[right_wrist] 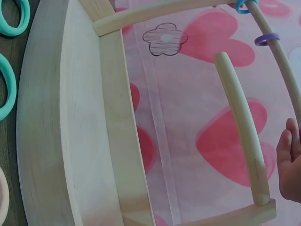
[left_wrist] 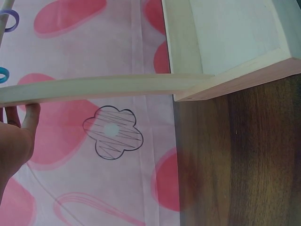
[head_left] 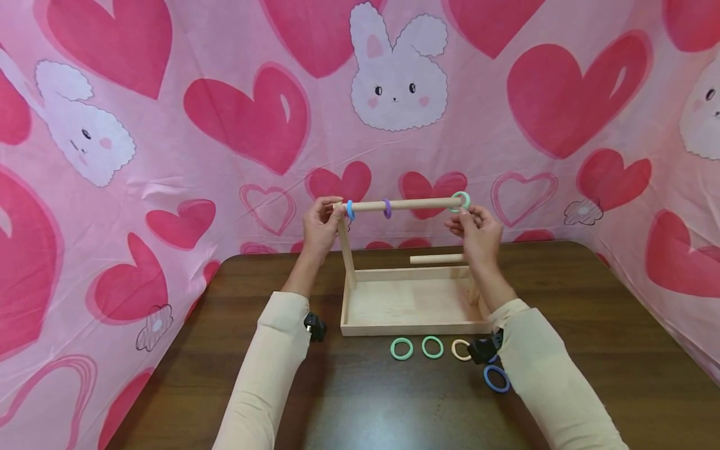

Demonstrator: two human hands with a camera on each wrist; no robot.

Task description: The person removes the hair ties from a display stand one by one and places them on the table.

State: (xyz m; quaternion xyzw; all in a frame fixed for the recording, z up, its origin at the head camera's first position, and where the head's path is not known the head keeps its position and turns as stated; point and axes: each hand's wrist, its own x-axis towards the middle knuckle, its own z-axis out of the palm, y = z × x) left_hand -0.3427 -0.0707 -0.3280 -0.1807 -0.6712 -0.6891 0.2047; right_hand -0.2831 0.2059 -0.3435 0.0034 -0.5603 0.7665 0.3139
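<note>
Head view: a shallow, rectangular pale-wood tray [head_left: 416, 330] bears a slim, flat-sided wooden post [head_left: 347, 250] at its left end. A long, round wooden rod [head_left: 424, 204] on top carries a sky-blue ring [head_left: 350, 210] and a purple ring [head_left: 387, 209]. The left hand [head_left: 320, 226] pinches the post's top; the right hand [head_left: 479, 237] pinches a mint-green ring [head_left: 468, 199] at the rod's free end.

Left wrist view: fingertips touch the post — smooth, pale.

Right wrist view: a shorter round wooden rod [right_wrist: 242, 127] stands just beside the right hand.
</note>
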